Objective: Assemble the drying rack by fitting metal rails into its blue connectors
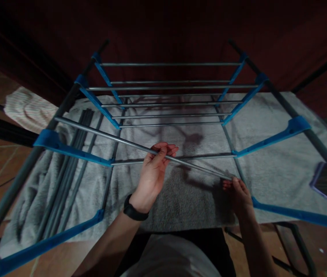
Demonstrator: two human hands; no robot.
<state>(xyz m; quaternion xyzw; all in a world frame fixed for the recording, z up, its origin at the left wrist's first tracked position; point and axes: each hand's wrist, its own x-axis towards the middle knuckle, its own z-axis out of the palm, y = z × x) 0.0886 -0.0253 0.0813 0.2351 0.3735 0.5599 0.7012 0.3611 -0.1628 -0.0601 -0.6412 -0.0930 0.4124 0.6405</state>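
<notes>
A thin grey metal rod point(123, 141) slants across the rack frame, its left end high near the left upright and its right end lower. My left hand point(155, 163) pinches it near the middle between thumb and fingers. At the rod's right end, my right hand point(239, 191) grips the tip with its fingertips. Around both hands stands a rack of grey tubes joined by blue plastic brackets point(72, 150). Several rods span the far brackets, and a single crossbar point(203, 157) passes behind the held rod.
Several loose grey rods point(70, 169) lie on the grey towel point(192, 192) at the left. A phone point(326, 181) rests at the right. A striped cloth point(29, 107) is at the far left, and a dark red curtain point(166, 34) hangs behind.
</notes>
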